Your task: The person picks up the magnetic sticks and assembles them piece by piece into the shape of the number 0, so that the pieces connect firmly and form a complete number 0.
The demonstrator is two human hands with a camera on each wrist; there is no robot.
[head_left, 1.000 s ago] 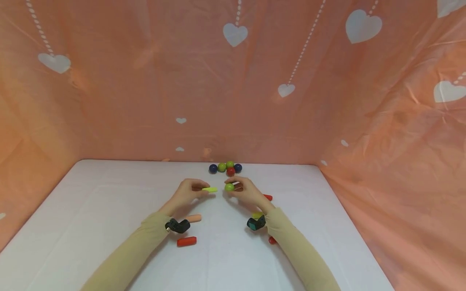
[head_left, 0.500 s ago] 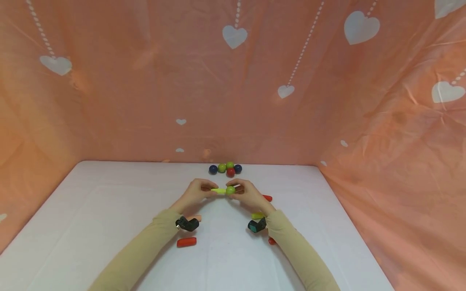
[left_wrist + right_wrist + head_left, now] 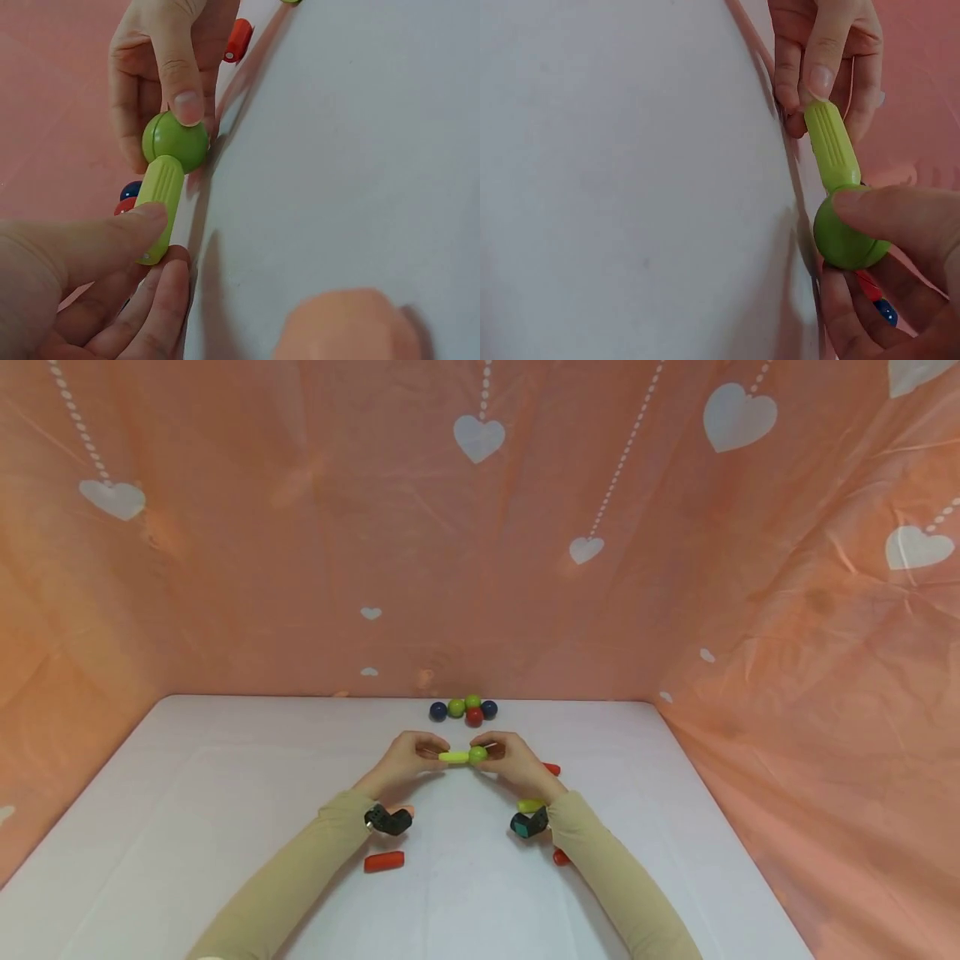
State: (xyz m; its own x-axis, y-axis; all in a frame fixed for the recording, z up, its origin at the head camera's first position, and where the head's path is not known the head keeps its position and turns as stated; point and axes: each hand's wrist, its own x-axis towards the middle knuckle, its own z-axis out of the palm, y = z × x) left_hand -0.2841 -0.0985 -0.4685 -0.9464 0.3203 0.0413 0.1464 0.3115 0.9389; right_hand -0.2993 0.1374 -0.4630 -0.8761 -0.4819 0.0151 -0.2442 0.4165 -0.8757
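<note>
In the head view my left hand (image 3: 405, 762) pinches a yellow-green ribbed handle (image 3: 453, 757) between thumb and fingers. My right hand (image 3: 514, 762) grips a green ball (image 3: 477, 755) across from it. One end of the handle (image 3: 169, 176) meets the ball (image 3: 187, 146) in the left wrist view. The right wrist view shows the same contact, with my right thumb on the ball (image 3: 840, 236) and my left thumb at the far end of the handle (image 3: 831, 142). Whether the end sits inside the ball cannot be seen. Both pieces are held above the white table (image 3: 247, 777).
At the back lie a red ball (image 3: 474, 717), a blue ball (image 3: 438, 711) and several others. A red handle (image 3: 384, 861) and a partly hidden peach handle (image 3: 407, 810) lie left; a yellow-green handle (image 3: 531, 806) and two red pieces lie right. A pink curtain (image 3: 300, 568) backs the table.
My left hand has moved right with the handle, closing the gap to the ball. The two pieces were apart a second ago and now touch. My right hand has barely shifted.
</note>
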